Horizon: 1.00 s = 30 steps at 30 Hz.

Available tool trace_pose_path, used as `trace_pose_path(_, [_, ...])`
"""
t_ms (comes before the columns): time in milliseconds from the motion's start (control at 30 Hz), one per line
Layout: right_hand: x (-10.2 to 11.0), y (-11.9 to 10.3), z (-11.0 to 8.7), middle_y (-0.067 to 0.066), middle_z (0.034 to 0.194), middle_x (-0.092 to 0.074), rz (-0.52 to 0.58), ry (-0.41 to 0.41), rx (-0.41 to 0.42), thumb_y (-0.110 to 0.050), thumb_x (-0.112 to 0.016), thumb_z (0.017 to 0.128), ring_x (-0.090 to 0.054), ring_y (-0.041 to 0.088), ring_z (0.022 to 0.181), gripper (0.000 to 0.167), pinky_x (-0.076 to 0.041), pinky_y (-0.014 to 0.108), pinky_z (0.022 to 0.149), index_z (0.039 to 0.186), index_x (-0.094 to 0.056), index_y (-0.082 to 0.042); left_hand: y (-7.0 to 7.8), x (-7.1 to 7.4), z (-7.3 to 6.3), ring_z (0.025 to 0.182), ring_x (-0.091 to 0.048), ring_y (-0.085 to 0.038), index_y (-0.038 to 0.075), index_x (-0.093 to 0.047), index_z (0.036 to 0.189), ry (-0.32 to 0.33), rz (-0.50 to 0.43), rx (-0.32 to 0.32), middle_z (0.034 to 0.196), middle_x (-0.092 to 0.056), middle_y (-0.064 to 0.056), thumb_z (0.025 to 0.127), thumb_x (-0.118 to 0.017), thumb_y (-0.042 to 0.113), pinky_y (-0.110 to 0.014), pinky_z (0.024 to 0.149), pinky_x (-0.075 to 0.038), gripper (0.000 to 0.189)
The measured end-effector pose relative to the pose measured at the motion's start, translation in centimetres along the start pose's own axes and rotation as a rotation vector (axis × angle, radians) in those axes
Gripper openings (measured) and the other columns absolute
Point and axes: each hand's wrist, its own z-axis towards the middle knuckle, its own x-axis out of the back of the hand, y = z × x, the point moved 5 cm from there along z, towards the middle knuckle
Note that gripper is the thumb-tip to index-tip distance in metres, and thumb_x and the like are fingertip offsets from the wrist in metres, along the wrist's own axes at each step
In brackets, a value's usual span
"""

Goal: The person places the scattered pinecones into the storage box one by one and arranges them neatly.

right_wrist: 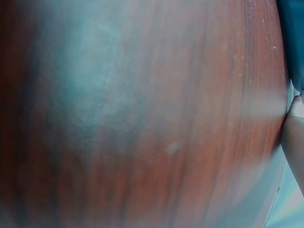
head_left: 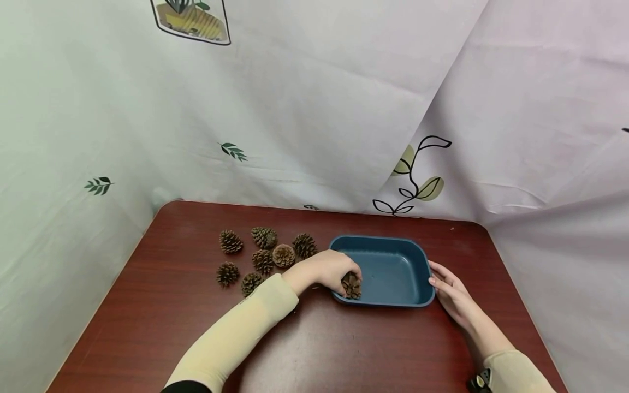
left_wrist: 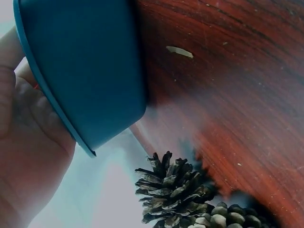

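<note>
In the head view my left hand (head_left: 336, 271) reaches over the left end of a blue rectangular tray (head_left: 383, 238), its fingers curled round a brown pinecone (head_left: 351, 286). The left wrist view shows the tray's outer wall (left_wrist: 88, 71) with the palm (left_wrist: 33, 142) beside its rim; the held pinecone is hidden there. At the tray's right end my right hand (head_left: 454, 295) holds the side, thumb at the rim and fingers along the outside. Little of that hand shows in the right wrist view, at the right edge below the tray (right_wrist: 292, 42).
Several pinecones lie loosely grouped left of the tray, among them one at the far left (head_left: 231, 242) and one near the tray (head_left: 304, 245). The reddish-brown table (head_left: 373, 349) meets a hanging white cloth (head_left: 319, 109) with leaf prints at its back edge.
</note>
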Motion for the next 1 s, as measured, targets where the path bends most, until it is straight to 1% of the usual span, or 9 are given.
trace_pose_path(133, [0.0,0.0,0.0,-0.019,0.146,-0.063,-0.008,0.005,-0.003,0.005,-0.037,0.111,-0.059,-0.007,0.132,0.050,-0.050,0.010,0.105,0.145,-0.057,-0.026,0.0,0.2,0.0,0.124,-0.069,-0.013,0.025,-0.073,0.134,-0.010,-0.026,-0.007,0.135,-0.073,0.009,0.090,-0.088,0.029,-0.031,0.106,-0.059,0.047])
trace_pose_path(300, [0.1,0.0,0.0,-0.018,0.146,-0.063,0.000,0.002,0.004,0.005,-0.037,0.110,-0.059,-0.007,0.133,0.050,-0.050,0.010,0.105,0.146,-0.057,-0.024,-0.1,0.7,-0.1,0.127,-0.067,-0.014,0.021,-0.072,0.136,-0.012,-0.083,-0.028,0.137,-0.072,0.006,0.091,-0.087,0.023,-0.029,0.108,-0.057,0.047])
trace_pose_path(467, [0.2,0.2,0.1,-0.019,0.146,-0.063,-0.010,-0.001,0.000,0.004,-0.036,0.111,-0.059,-0.007,0.133,0.050,-0.051,0.010,0.105,0.146,-0.056,-0.025,-0.3,1.3,-0.4,0.128,-0.067,-0.015,0.021,-0.071,0.138,0.004,-0.093,-0.019,0.140,-0.071,0.005,0.094,-0.085,0.022,-0.029,0.108,-0.057,0.046])
trace_pose_path(667, [0.1,0.1,0.1,-0.017,0.147,-0.063,0.007,-0.018,0.012,0.005,-0.036,0.111,-0.059,-0.006,0.134,0.050,-0.050,0.010,0.106,0.146,-0.057,-0.024,-0.6,2.7,-1.1,0.137,-0.062,-0.019,0.018,-0.070,0.139,0.074,-0.098,-0.020,0.145,-0.068,0.001,0.096,-0.082,0.022,-0.033,0.115,-0.053,0.045])
trace_pose_path(800, [0.2,0.2,0.0,-0.017,0.146,-0.064,0.008,-0.012,0.013,0.006,-0.036,0.111,-0.060,-0.006,0.132,0.051,-0.050,0.010,0.105,0.145,-0.058,-0.025,-0.9,3.9,-2.0,0.142,-0.059,-0.021,0.016,-0.070,0.140,0.121,-0.145,-0.020,0.148,-0.066,-0.002,0.096,-0.082,0.019,-0.038,0.119,-0.050,0.045])
trace_pose_path(933, [0.4,0.3,0.0,-0.019,0.145,-0.064,-0.006,0.000,0.003,0.006,-0.036,0.111,-0.060,-0.007,0.132,0.051,-0.050,0.010,0.105,0.145,-0.058,-0.026,-1.5,5.0,-3.2,0.140,-0.060,-0.023,0.014,-0.071,0.137,0.185,-0.174,-0.028,0.145,-0.067,-0.004,0.094,-0.083,0.016,-0.039,0.119,-0.050,0.045])
trace_pose_path(1000, [0.4,0.4,0.1,-0.019,0.145,-0.064,-0.016,0.003,-0.003,0.005,-0.036,0.111,-0.059,-0.008,0.132,0.051,-0.050,0.010,0.105,0.145,-0.057,-0.027,-1.9,5.3,-3.9,0.137,-0.062,-0.022,0.015,-0.071,0.136,0.216,-0.177,-0.019,0.143,-0.068,-0.003,0.094,-0.084,0.017,-0.040,0.118,-0.051,0.045])
